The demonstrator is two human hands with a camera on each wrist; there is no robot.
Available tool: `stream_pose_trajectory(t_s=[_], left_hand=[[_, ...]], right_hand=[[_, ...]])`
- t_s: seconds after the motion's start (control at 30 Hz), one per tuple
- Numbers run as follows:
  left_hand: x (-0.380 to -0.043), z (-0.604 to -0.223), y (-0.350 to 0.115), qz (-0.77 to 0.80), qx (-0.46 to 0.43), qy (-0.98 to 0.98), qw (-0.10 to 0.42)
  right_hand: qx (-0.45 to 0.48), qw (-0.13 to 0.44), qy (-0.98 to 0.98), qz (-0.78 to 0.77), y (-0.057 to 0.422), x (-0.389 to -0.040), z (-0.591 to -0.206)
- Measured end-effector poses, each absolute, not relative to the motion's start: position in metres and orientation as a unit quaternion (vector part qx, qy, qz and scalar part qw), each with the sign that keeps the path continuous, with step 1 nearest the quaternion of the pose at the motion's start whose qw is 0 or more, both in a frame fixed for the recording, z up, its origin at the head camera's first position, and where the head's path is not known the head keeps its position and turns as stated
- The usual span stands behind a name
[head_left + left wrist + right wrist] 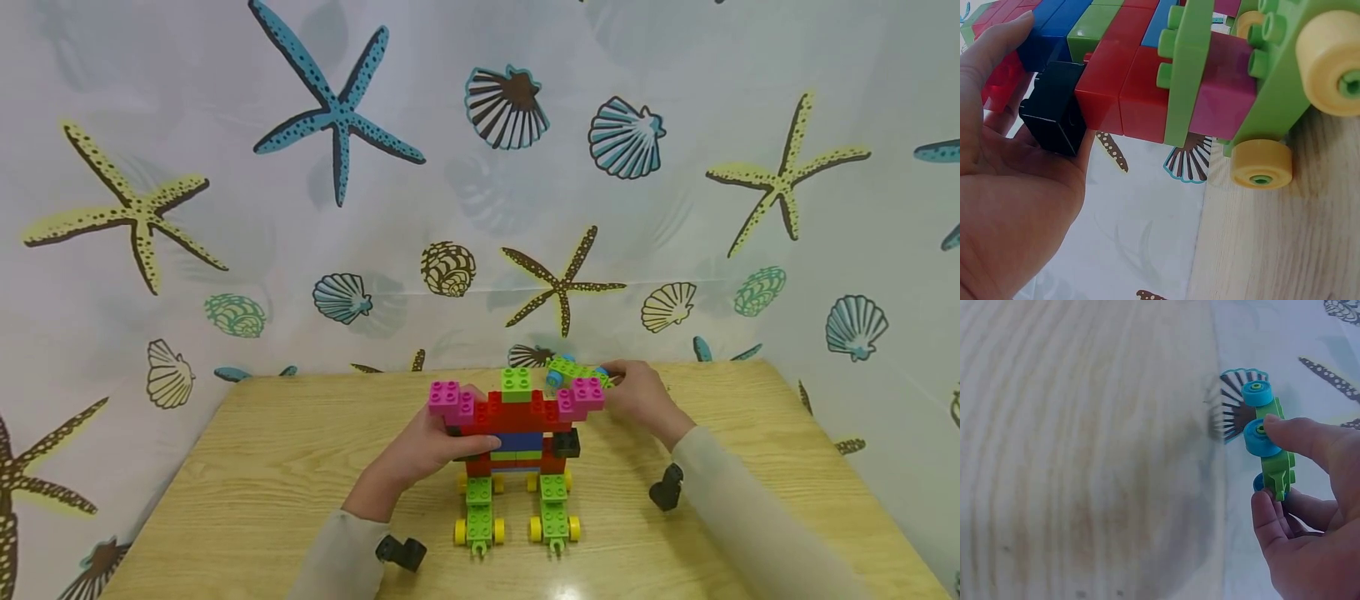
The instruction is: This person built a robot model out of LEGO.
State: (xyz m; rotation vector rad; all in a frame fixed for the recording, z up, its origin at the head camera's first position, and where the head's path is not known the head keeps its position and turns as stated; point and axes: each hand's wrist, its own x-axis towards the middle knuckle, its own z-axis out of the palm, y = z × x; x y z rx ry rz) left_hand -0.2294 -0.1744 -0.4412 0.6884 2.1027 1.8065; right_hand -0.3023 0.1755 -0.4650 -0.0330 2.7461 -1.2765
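Observation:
A toy-block robot [517, 414] stands upright on the table, built of red, blue, green, pink and black blocks. Its feet are two green wheeled bases [479, 518] with yellow wheels. My left hand [427, 442] grips its body from the left, thumb across the front and the other fingers behind. In the left wrist view, a black block [1055, 107] juts out by the palm. Behind the robot's right side, my right hand [643, 398] pinches a green toy-block car base [1277, 464] with blue wheels between thumb and fingers; it appears held off the table in the right wrist view.
The wooden table [300, 467] ends at a pale cloth [420, 183] printed with starfish and shells, which hangs behind it and at both sides. Small black devices [402, 552] show near both wrists.

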Motion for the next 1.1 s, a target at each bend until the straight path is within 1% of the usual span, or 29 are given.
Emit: stream_pose_trajectory(t_s=[0.33, 0.53, 0.8, 1.1], left_hand=[[-0.229, -0.442, -0.176, 0.625, 0.248, 0.727, 0.137], [-0.227, -0.441, -0.176, 0.616, 0.233, 0.740, 0.139], [-0.228, -0.441, -0.176, 0.612, 0.218, 0.748, 0.138], [-0.226, -0.441, -0.176, 0.615, 0.201, 0.749, 0.144]], right_hand=[[-0.070, 0.054, 0.907, -0.412, 0.179, -0.291, -0.423], [-0.096, 0.063, 0.903, -0.415, 0.173, -0.278, -0.386], [-0.147, 0.048, 0.897, -0.414, 0.163, -0.265, -0.336], [-0.181, 0.046, 0.885, -0.426, 0.145, -0.241, -0.305]])
